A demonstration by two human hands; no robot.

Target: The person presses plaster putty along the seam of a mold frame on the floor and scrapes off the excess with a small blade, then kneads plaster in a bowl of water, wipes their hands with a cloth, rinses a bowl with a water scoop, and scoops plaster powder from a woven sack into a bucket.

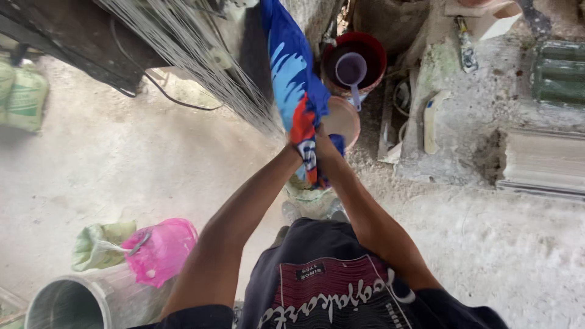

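Note:
A blue, light-blue and red cloth (294, 79) hangs down from the top of the head view. Both my hands meet at its lower end in front of my chest. My left hand (297, 149) is closed around the bunched lower part. Pressed against the same bunch from the right, my right hand (323, 143) grips it too. A bundle of thin white strings (201, 55) slants down toward my hands from the upper left. Below the hands sits a pale bag or bucket (311, 198), partly hidden by my arms.
A red bucket (373, 52) with a purple scoop (351, 70) stands ahead, a tan bowl (344, 119) beside it. A pink plastic bag (161, 250), a green sack (97, 244) and a metal pot (67, 301) lie lower left. A concrete ledge (475, 116) runs on the right.

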